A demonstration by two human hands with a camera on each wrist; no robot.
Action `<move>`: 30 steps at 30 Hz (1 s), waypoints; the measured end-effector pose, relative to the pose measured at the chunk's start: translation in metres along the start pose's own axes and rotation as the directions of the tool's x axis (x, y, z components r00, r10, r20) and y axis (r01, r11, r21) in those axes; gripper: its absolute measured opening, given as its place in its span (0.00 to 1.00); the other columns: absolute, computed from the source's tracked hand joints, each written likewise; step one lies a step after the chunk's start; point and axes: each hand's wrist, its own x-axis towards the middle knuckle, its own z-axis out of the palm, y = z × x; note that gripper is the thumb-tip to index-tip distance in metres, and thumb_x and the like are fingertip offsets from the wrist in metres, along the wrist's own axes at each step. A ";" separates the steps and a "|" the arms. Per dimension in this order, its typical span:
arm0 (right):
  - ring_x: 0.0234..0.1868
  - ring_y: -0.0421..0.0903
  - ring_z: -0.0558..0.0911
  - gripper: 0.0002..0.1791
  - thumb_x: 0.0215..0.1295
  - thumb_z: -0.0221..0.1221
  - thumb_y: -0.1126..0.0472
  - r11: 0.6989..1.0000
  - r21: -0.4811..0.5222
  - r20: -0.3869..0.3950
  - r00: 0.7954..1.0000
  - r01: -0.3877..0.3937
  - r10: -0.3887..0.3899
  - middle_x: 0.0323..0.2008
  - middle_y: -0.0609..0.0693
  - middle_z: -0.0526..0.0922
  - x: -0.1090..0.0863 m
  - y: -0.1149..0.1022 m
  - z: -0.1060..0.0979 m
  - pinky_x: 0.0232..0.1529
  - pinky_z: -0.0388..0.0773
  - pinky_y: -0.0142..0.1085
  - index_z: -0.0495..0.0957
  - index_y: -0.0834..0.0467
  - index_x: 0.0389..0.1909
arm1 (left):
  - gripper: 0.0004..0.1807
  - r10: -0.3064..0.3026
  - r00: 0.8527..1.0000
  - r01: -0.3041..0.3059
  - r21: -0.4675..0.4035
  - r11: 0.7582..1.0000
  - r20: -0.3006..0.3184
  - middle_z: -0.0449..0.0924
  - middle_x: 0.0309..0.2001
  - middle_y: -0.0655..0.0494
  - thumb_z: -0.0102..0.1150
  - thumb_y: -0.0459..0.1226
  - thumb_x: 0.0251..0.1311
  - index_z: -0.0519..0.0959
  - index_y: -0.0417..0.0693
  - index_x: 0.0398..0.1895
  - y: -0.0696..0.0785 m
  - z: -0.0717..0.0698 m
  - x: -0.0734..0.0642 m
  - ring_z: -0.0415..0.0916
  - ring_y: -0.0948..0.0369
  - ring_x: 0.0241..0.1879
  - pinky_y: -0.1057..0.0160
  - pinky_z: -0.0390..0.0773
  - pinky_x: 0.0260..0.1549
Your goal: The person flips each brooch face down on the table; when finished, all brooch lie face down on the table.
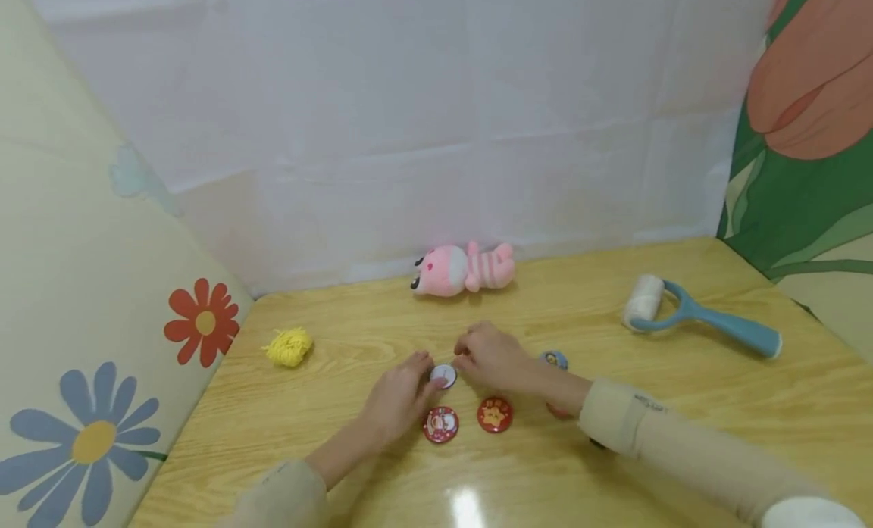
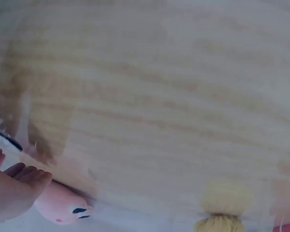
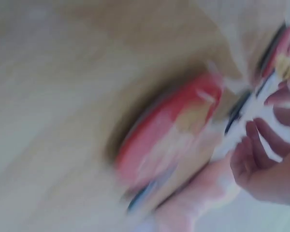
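Observation:
Over the table, my left hand (image 1: 398,399) pinches a round button badge (image 1: 445,374), its thumb across the near edge. The badge shows a whitish face with a thin line, like a pin back. At its right edge are the loosely bent fingertips of my right hand (image 1: 491,355). In the right wrist view, the right hand (image 3: 268,169) comes close to the badge, which appears nearly edge-on. Nearer me lie a red badge with white cartoon figures (image 1: 440,424) and a red badge with a gold star (image 1: 494,414).
A blue badge (image 1: 554,359) and another red badge (image 1: 558,411) are partly covered by my right forearm. Further back lie a pink plush toy (image 1: 464,269) and, to the left, a yellow yarn bundle (image 1: 289,348). A blue-handled lint roller (image 1: 709,316) lies at right.

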 end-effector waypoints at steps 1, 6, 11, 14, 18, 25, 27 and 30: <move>0.44 0.50 0.80 0.13 0.65 0.62 0.55 1.000 0.019 0.032 0.999 0.012 -0.012 0.40 0.53 0.84 -0.003 0.006 -0.006 0.47 0.80 0.42 0.84 0.61 0.42 | 0.15 -0.002 1.000 0.002 -0.003 1.000 0.021 0.81 0.45 0.41 0.62 0.43 0.64 0.79 0.39 0.40 0.003 -0.002 0.003 0.81 0.49 0.45 0.52 0.82 0.45; 0.49 0.52 0.81 0.20 0.64 0.64 0.51 0.994 0.011 0.173 0.979 0.105 -0.105 0.46 0.56 0.84 -0.019 0.032 -0.030 0.54 0.78 0.45 0.82 0.64 0.46 | 0.28 0.042 0.984 -0.046 0.025 0.999 0.172 0.72 0.61 0.33 0.62 0.48 0.63 0.77 0.32 0.53 0.020 -0.001 0.021 0.68 0.43 0.63 0.46 0.70 0.61; 0.41 0.51 0.82 0.18 0.59 0.67 0.49 0.981 -0.005 0.229 0.956 0.192 -0.186 0.41 0.54 0.85 -0.026 0.041 -0.037 0.46 0.81 0.43 0.82 0.61 0.39 | 0.30 0.103 0.966 -0.113 0.030 0.993 0.237 0.71 0.61 0.35 0.62 0.50 0.62 0.77 0.33 0.55 0.023 0.002 0.033 0.68 0.44 0.64 0.48 0.70 0.62; 0.48 0.53 0.81 0.23 0.56 0.69 0.47 0.982 -0.022 0.234 0.956 0.188 -0.178 0.49 0.57 0.84 -0.027 0.040 -0.036 0.53 0.79 0.45 0.83 0.61 0.44 | 0.32 0.095 0.965 -0.107 0.035 0.994 0.243 0.71 0.62 0.37 0.62 0.50 0.62 0.75 0.33 0.59 0.020 0.003 0.033 0.68 0.44 0.64 0.49 0.70 0.62; 0.51 0.55 0.79 0.25 0.54 0.71 0.50 0.988 -0.026 0.224 0.964 0.151 -0.141 0.51 0.60 0.82 -0.028 0.038 -0.036 0.56 0.77 0.46 0.83 0.62 0.47 | 0.31 0.095 0.969 -0.107 0.038 0.994 0.226 0.72 0.62 0.39 0.62 0.50 0.63 0.75 0.36 0.59 0.019 0.005 0.029 0.69 0.45 0.63 0.49 0.70 0.61; 0.42 0.48 0.78 0.19 0.53 0.72 0.55 0.992 -0.046 0.135 0.985 0.118 -0.111 0.39 0.54 0.83 -0.030 0.037 -0.031 0.45 0.80 0.39 0.84 0.62 0.43 | 0.28 0.105 0.975 -0.114 0.039 0.993 0.196 0.73 0.61 0.38 0.61 0.49 0.64 0.76 0.37 0.58 0.028 0.009 0.025 0.72 0.44 0.60 0.48 0.72 0.60; 0.40 0.47 0.78 0.20 0.54 0.71 0.54 0.993 -0.062 0.116 0.989 0.102 -0.094 0.38 0.53 0.82 -0.031 0.037 -0.029 0.43 0.80 0.38 0.84 0.62 0.44 | 0.29 0.085 0.976 -0.095 0.043 0.995 0.198 0.72 0.61 0.38 0.61 0.49 0.64 0.76 0.36 0.59 0.030 0.011 0.025 0.71 0.44 0.61 0.48 0.71 0.60; 0.38 0.47 0.78 0.24 0.54 0.70 0.50 0.995 -0.074 0.111 0.992 0.062 -0.053 0.36 0.52 0.81 -0.032 0.036 -0.028 0.42 0.81 0.38 0.82 0.63 0.46 | 0.28 0.069 0.979 -0.079 0.048 0.996 0.191 0.72 0.61 0.38 0.61 0.50 0.63 0.77 0.36 0.56 0.031 0.012 0.023 0.70 0.44 0.62 0.49 0.71 0.61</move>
